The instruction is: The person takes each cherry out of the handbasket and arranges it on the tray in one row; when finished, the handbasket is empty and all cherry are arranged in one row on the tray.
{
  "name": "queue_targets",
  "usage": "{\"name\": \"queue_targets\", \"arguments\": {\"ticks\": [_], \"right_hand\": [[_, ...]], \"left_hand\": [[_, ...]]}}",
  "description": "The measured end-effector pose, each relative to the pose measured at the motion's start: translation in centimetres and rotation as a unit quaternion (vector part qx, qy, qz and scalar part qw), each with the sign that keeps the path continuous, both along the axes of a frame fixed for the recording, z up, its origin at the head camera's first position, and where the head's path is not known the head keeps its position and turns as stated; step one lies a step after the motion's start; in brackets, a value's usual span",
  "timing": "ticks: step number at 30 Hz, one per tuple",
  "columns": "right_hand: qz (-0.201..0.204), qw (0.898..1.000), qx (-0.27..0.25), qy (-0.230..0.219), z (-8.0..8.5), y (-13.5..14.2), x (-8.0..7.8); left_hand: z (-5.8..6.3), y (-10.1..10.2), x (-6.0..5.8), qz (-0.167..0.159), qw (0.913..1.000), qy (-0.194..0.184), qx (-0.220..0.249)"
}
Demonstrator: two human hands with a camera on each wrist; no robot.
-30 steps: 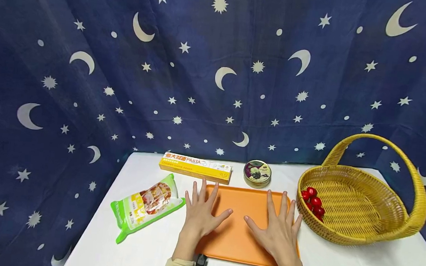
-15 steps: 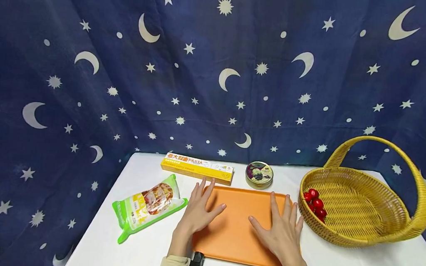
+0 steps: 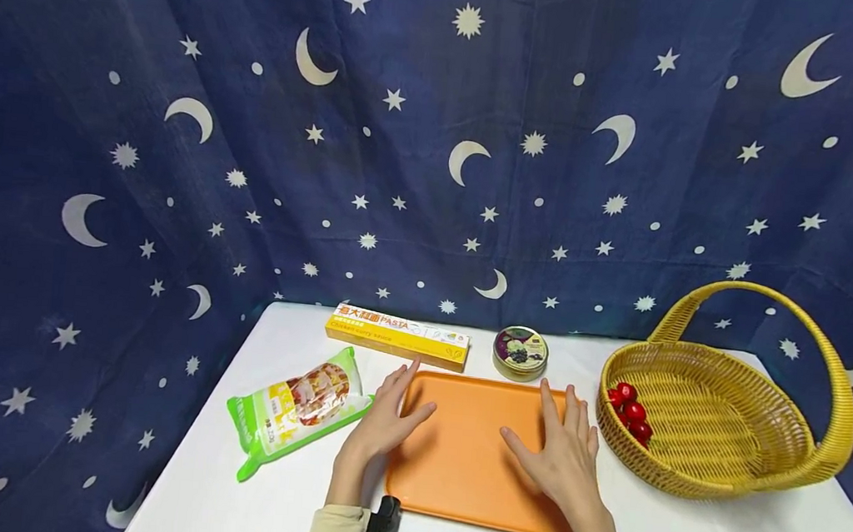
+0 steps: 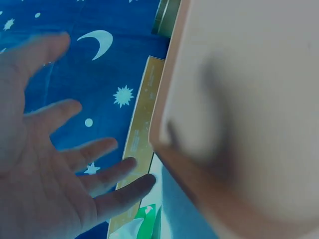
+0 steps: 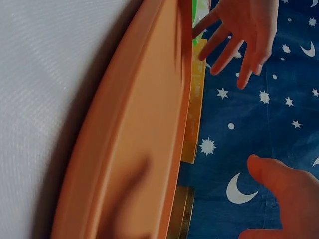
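The left hand [image 3: 381,424] and right hand [image 3: 560,454] hover, fingers spread wide and thumbs angled toward each other, over the left edge and right part of the shallow, rectangular orange tray [image 3: 459,465] on the white table [image 3: 183,497]. Past its far left corner lies a long, yellow-and-white cardboard pasta box [image 3: 396,339].
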State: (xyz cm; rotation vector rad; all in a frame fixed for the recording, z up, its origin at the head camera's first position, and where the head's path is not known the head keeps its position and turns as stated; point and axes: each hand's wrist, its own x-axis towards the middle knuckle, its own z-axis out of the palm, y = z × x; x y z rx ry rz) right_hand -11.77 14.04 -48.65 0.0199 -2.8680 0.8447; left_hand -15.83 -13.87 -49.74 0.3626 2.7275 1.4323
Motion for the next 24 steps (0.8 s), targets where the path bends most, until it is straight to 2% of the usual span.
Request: {"name": "queue_targets", "arguments": {"ticks": [5, 12, 16, 21, 24], "right_hand": [[0.012, 1.0, -0.011, 0.017, -0.1, 0.1, -0.2], [0.021, 0.999, -0.033, 0.027, 0.9, 0.9, -0.7], [0.025, 0.999, -0.033, 0.023, 2.0, 1.8, -1.1], [0.035, 0.999, -0.038, 0.013, 3.7, 3.0, -1.6], [0.042, 0.998, -0.049, 0.008, 4.9, 4.0, -2.2]], "left_hand": [[-0.3, -0.3, -0.3, 0.0, 0.9992, 0.034, 0.023], [-0.8, -0.7, -0.3, 0.004, 0.9988, 0.023, 0.042], [-0.9, -1.0, -0.2, -0.006, 0.9986, 0.039, 0.036], [-1.1, -1.1, -0.5, -0.002, 0.9987, 0.008, 0.049], [-1.4, -1.1, -0.8, 0.005, 0.9993, 0.0, 0.037]]}}
